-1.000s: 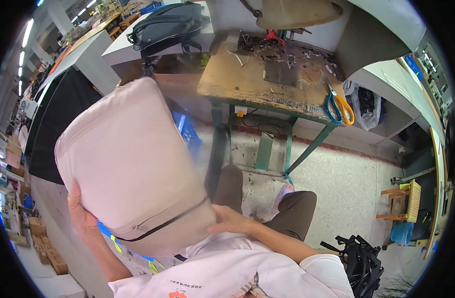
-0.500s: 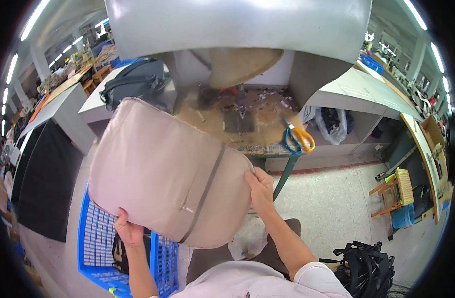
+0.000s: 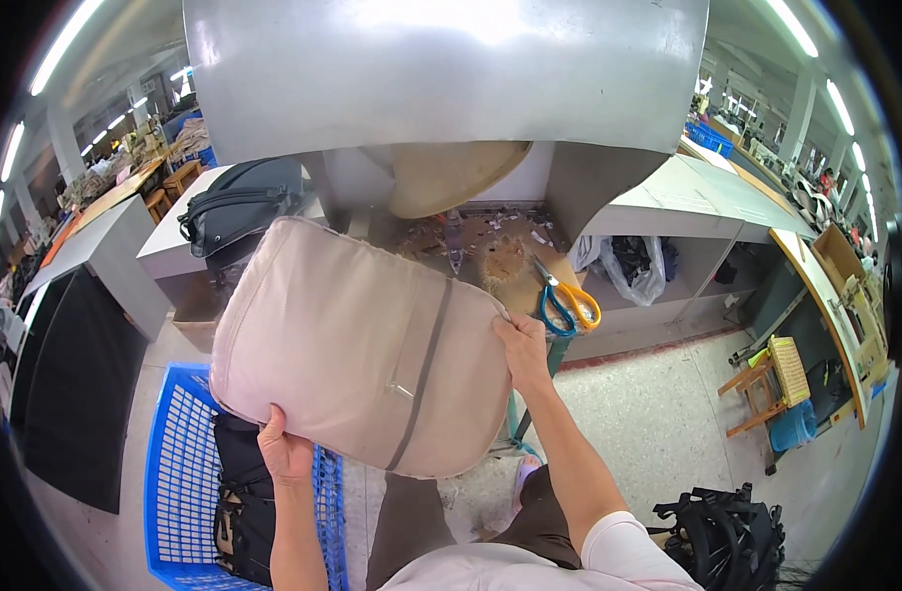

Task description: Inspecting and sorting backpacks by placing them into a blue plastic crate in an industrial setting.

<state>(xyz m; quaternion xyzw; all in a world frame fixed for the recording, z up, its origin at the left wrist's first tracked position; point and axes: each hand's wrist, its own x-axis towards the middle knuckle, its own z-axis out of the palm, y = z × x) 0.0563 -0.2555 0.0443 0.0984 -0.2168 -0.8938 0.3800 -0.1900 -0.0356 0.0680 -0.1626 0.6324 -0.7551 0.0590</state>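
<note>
A large beige fabric bag piece [image 3: 323,340] with rounded corners hangs tilted in front of me. A dark strip [image 3: 423,369] crosses its right part, with what looks like a small zip pull beside it. My left hand [image 3: 286,455] pinches the lower left edge, thumb on top and fingers hidden underneath. At the upper right edge, my right hand [image 3: 523,350] grips it the same way. Just beyond that hand, scissors [image 3: 569,303] with orange and blue handles lie on the edge of a worn work board [image 3: 510,264]. The bag piece covers part of the board.
A grey metal hood [image 3: 446,84] overhangs the board. Below left stands a blue plastic basket [image 3: 180,473] holding black bags [image 3: 246,522]. A dark backpack [image 3: 242,202] rests on the left table. On the floor at right are a black backpack [image 3: 722,537] and a wooden stool [image 3: 756,394].
Both hands still hold the bag piece, which has shifted slightly right relative to the basket. My view has tilted, so the hood sits lower and more of the basket shows.
</note>
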